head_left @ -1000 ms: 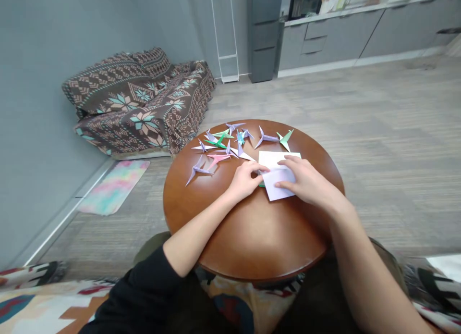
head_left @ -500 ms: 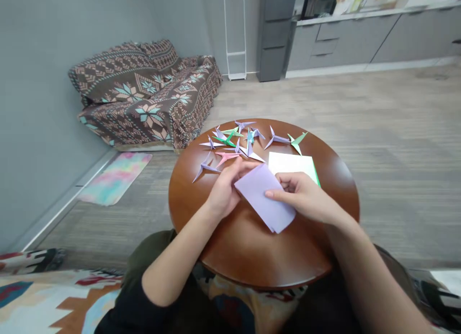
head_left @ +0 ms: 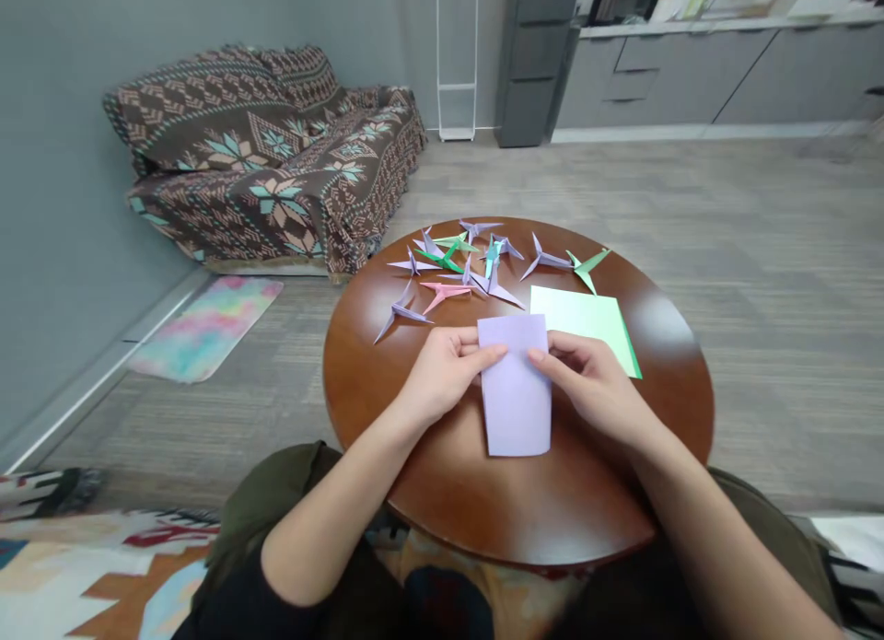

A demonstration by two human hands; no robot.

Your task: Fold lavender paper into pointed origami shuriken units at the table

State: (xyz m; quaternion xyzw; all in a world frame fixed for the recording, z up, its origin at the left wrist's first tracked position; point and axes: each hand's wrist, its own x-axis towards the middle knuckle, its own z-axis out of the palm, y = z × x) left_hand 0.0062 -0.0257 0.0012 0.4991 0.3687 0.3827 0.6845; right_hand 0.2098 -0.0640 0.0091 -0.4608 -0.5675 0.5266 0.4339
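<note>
A lavender sheet of paper [head_left: 517,410], folded over into an upright rectangle, is held above the near half of the round table. My left hand [head_left: 448,368] pinches its left edge, thumb on the front face and fingers behind. On the opposite edge my right hand [head_left: 587,378] grips it the same way, its thumb close to the left one. Behind the right hand lies a stack of pale green paper [head_left: 587,320] with a darker green edge. Several folded paper cranes, among them a pink one [head_left: 444,293] and a green one [head_left: 587,270], are spread along the far side.
The round brown table [head_left: 373,391] stands in front of my knees. A sofa under a patterned cover [head_left: 276,180] is at the back left, with a pastel mat [head_left: 207,327] on the floor beside it. Grey kitchen cabinets [head_left: 677,83] line the far wall.
The lavender paper came off the stack into my hands and turned from a slant to upright. My left hand closed on its edge; the right kept hold. The camera view shifted slightly.
</note>
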